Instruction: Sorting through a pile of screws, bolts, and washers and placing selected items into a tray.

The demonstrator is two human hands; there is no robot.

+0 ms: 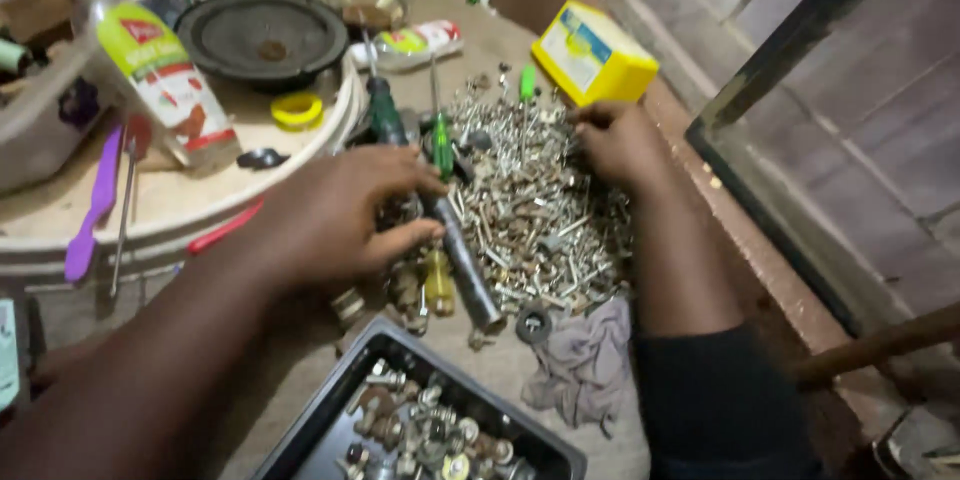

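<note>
A big pile of silver screws and bolts [530,210] lies loose on the workbench. My left hand [335,215] rests at the pile's left edge, fingers curled around small metal parts next to a grey metal tube [465,265]; what it pinches is hidden. My right hand [615,140] reaches into the far right side of the pile, fingertips closed among the screws. Green-handled screwdrivers [441,140] lie between the two hands. A yellow-handled tool [438,280] lies below my left hand.
A black tray [330,420] with several bolts and nuts sits at the near edge. A grey rag [585,360] lies beside it. A yellow box [592,55] stands behind the pile. At left is a round white lid [200,205] carrying a speaker [262,38], bottle [150,65] and purple tool [95,205].
</note>
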